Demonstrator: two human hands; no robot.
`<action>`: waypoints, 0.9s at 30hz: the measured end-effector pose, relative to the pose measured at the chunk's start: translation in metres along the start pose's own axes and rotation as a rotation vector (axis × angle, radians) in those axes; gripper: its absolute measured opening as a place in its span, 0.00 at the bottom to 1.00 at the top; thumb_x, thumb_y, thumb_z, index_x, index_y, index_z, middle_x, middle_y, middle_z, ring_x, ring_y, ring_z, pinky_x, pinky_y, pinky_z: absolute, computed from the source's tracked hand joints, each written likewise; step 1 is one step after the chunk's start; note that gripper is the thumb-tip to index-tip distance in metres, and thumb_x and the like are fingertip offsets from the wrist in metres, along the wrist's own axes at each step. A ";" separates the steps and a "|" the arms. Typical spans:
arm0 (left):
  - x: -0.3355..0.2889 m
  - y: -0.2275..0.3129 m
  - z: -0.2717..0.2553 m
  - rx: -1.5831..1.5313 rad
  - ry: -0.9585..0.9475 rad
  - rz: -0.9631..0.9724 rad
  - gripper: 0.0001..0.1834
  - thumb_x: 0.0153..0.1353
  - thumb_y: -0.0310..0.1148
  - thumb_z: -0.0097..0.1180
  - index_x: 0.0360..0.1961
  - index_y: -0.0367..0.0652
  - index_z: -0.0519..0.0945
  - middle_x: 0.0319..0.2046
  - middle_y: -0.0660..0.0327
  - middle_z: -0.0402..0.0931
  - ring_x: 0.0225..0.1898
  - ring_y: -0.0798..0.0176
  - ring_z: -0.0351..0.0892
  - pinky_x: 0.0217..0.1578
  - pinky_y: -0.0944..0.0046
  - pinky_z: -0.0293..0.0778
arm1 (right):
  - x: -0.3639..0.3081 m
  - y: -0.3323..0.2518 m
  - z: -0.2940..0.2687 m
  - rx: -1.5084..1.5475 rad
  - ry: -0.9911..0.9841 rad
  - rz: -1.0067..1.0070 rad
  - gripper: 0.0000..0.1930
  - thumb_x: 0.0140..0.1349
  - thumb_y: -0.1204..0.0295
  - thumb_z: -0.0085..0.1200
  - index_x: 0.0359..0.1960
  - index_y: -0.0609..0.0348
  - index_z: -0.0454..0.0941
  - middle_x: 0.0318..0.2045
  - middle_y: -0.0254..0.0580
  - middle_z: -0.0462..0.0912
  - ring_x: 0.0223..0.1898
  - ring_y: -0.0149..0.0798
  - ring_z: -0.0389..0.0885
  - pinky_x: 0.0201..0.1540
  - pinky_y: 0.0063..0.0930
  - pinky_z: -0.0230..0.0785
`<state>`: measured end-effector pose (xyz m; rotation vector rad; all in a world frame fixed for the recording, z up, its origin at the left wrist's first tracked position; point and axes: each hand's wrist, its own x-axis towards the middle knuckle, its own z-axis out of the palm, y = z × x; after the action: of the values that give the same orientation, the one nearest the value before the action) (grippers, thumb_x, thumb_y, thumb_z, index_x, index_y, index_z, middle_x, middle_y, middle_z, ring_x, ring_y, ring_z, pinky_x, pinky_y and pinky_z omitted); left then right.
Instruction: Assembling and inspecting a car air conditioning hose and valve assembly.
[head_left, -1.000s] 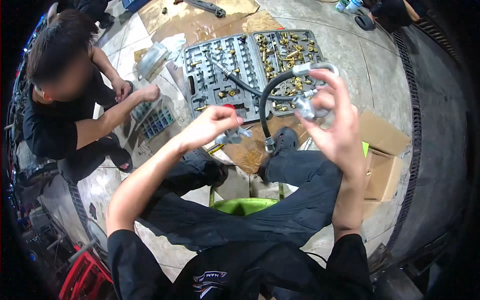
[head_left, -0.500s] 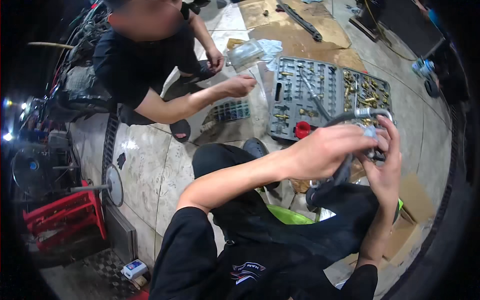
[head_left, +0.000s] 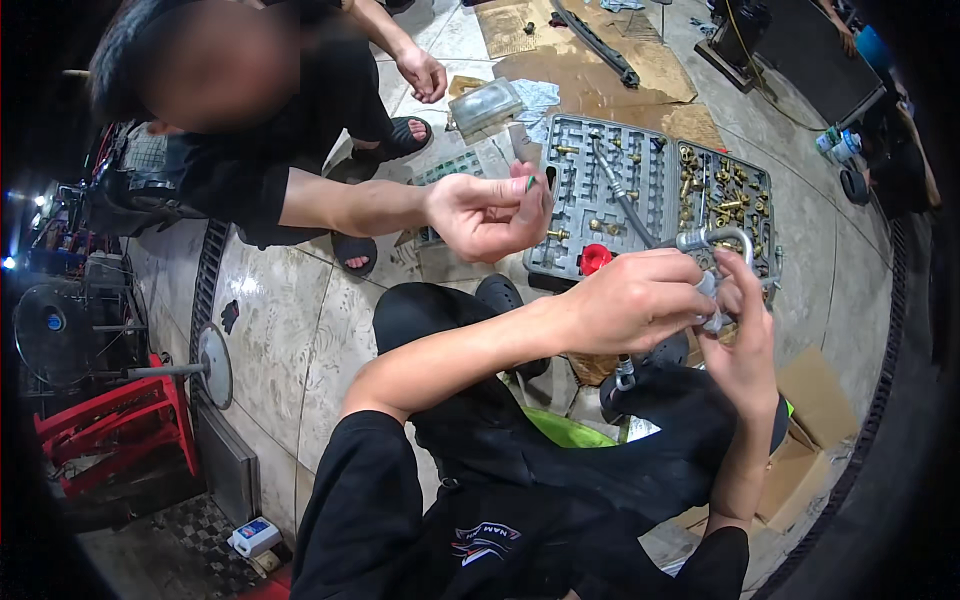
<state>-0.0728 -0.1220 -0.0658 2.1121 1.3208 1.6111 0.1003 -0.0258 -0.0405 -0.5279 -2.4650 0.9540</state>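
My left hand [head_left: 630, 298] and my right hand [head_left: 742, 345] meet over my knees, both closed around a silver metal fitting [head_left: 712, 300] on a curved hose [head_left: 718, 238]. The hose's other end [head_left: 625, 375] hangs below my left wrist. Just beyond my hands lies a grey open case [head_left: 650, 200] of brass and steel fittings, with a red cap [head_left: 595, 258] at its near edge. A person in black crouches at the upper left; that person's hand [head_left: 487, 212] pinches a small green piece beside the case.
Flattened cardboard [head_left: 600, 55] lies on the tiled floor behind the case, with a black bar on it. A clear plastic box [head_left: 485, 105] sits near the other person. A red metal stand [head_left: 120, 420] and a fan are at the left. Cardboard boxes [head_left: 820, 440] stand at my right.
The view has swung left and closer. My hands stay together on the fitting. The other person's hand has lifted off the floor and now holds a small green piece near the case.
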 end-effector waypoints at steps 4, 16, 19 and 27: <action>-0.006 -0.007 0.013 -0.137 0.071 -0.281 0.09 0.49 0.24 0.65 0.34 0.38 0.83 0.28 0.56 0.78 0.31 0.56 0.80 0.32 0.62 0.75 | -0.003 0.003 0.004 -0.014 -0.033 0.004 0.37 0.45 0.89 0.54 0.62 0.62 0.62 0.46 0.50 0.77 0.38 0.48 0.77 0.47 0.38 0.69; -0.035 -0.028 0.038 0.559 -0.502 -0.609 0.25 0.55 0.28 0.55 0.57 0.46 0.72 0.29 0.48 0.73 0.31 0.47 0.79 0.33 0.54 0.76 | -0.006 0.005 -0.028 -0.188 0.193 0.015 0.31 0.51 0.82 0.63 0.56 0.58 0.63 0.21 0.41 0.74 0.35 0.42 0.78 0.44 0.31 0.68; -0.018 0.024 0.017 0.477 -0.450 -0.439 0.10 0.55 0.31 0.57 0.39 0.41 0.80 0.17 0.57 0.74 0.25 0.52 0.80 0.26 0.59 0.76 | -0.006 0.009 -0.035 -0.200 0.244 0.028 0.31 0.51 0.83 0.62 0.56 0.58 0.63 0.21 0.40 0.73 0.32 0.39 0.76 0.44 0.28 0.68; 0.031 0.045 -0.104 0.178 -0.156 -0.301 0.14 0.49 0.21 0.64 0.40 0.41 0.83 0.31 0.60 0.77 0.30 0.60 0.79 0.31 0.64 0.74 | -0.007 0.018 -0.042 -0.189 0.146 0.136 0.31 0.49 0.85 0.60 0.57 0.60 0.62 0.25 0.41 0.78 0.34 0.38 0.78 0.48 0.28 0.68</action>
<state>-0.1364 -0.1630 0.0245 1.9648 1.6851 1.2258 0.1317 0.0056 -0.0271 -0.8083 -2.4237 0.7083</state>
